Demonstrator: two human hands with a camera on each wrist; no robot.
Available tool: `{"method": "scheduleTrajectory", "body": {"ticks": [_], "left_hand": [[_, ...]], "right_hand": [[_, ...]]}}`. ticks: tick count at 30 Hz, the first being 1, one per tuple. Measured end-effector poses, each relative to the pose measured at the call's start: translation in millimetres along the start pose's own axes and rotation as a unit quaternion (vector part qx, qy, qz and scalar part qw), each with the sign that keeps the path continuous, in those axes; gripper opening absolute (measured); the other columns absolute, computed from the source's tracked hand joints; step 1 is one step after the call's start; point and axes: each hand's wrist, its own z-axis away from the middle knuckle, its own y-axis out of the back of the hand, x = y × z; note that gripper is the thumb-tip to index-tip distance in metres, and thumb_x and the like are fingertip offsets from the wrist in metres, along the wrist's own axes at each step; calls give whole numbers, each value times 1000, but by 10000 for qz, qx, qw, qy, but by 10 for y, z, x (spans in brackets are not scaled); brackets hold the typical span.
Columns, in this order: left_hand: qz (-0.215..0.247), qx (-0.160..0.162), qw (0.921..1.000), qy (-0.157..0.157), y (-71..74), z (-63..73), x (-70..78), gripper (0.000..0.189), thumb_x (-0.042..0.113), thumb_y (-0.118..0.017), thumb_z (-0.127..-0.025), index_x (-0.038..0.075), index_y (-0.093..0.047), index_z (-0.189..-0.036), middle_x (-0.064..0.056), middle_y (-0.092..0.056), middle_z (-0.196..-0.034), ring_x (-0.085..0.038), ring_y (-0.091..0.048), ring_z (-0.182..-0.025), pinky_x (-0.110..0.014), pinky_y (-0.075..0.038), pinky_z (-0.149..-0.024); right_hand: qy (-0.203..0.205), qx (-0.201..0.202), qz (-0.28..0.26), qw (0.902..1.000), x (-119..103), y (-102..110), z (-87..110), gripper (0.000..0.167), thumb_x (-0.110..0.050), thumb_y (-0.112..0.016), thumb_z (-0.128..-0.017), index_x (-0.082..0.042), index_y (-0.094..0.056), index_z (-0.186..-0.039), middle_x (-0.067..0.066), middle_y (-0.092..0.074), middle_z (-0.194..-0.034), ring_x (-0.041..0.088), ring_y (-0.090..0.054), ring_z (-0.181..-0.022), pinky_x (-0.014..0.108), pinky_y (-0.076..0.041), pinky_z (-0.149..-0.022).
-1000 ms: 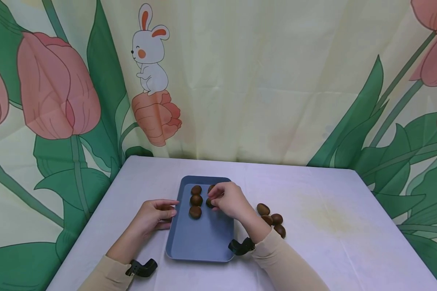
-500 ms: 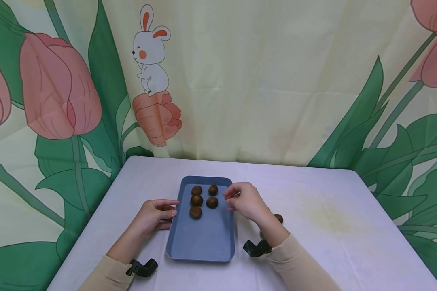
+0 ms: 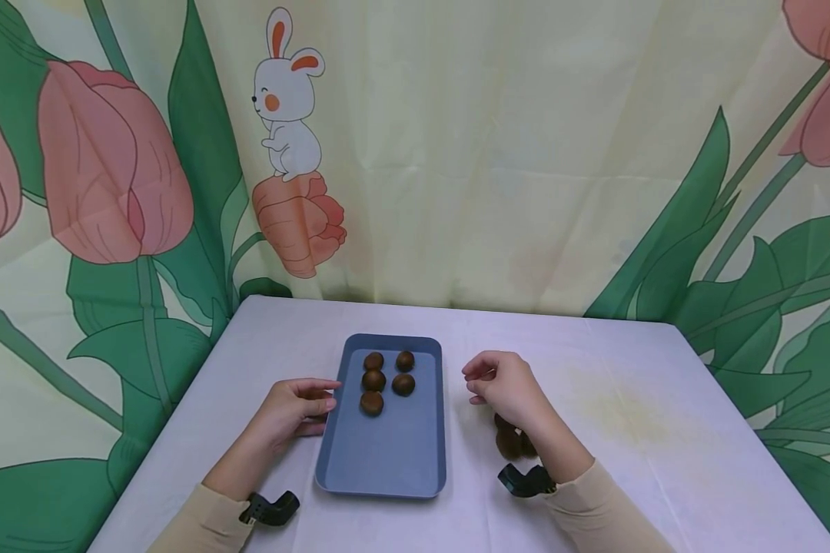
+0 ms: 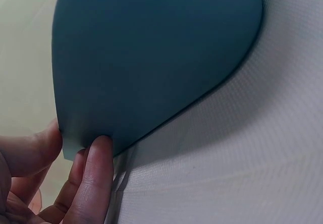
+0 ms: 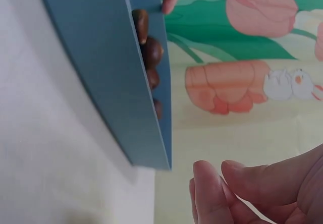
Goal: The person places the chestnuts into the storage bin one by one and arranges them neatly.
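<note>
A blue-grey tray (image 3: 380, 461) lies on the table. Three brown chestnuts (image 3: 371, 403) form a left column in its far half, and two more chestnuts (image 3: 403, 384) sit to their right. My left hand (image 3: 297, 411) holds the tray's left rim; in the left wrist view its fingers (image 4: 96, 178) lie against the outer wall. Off the tray's right side, my right hand (image 3: 505, 384) hovers with thumb and fingers loosely bent and nothing between them. Below it, a small pile of chestnuts (image 3: 508, 442) is partly hidden by the hand and wrist.
The table wears a white cloth (image 3: 629, 384) with a faint yellowish stain at right. Behind it hangs a curtain (image 3: 491, 153) printed with tulips and a rabbit. Black wrist cameras (image 3: 273, 508) sit on both wrists.
My right hand has let go of a chestnut in the tray's right column and moved right, out over the loose pile. My left hand stays at the tray's rim.
</note>
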Motion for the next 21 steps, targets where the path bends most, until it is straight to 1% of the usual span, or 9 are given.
{"method": "scheduleTrajectory", "body": {"ticks": [5, 15, 17, 21], "left_hand": [[-9, 16, 10000, -16, -5, 5, -2, 39, 3, -80, -96, 4, -74, -135, -9, -72, -108, -18, -75, -83, -37, -68, -71], [-28, 55, 10000, 14, -15, 18, 2, 39, 4, -81, -95, 5, -75, -134, -8, -73, -108, -18, -75, -83, -35, -68, -70], [-21, 62, 10000, 16, -15, 19, 4, 39, 4, -81, -95, 4, -75, -133, -9, -73, -108, -18, -75, -83, -36, -68, -70], [-4, 61, 10000, 12, -13, 16, 5, 39, 4, -80, -95, 4, -75, -134, -9, -72, -109, -18, -75, -84, -36, -68, -71]], "right_hand": [[-219, 65, 296, 9993, 77, 167, 49, 15, 4, -72, -96, 1, -77, -110, 19, -77, -105, 18, -74, -75, 37, -68, -75], [-357, 196, 628, 9972, 314, 467, 119, 18, 2, -71, -97, 3, -75, -114, 16, -76, -106, 20, -74, -81, 32, -67, -72], [-411, 216, 687, 9966, 353, 512, 133, 18, 2, -71, -97, 3, -75, -115, 17, -76, -108, 20, -73, -82, 32, -66, -73], [-385, 196, 738, 9963, 434, 586, 154, 19, 3, -70, -97, 5, -74, -115, 21, -75, -110, 19, -73, -80, 33, -66, -71]]}}
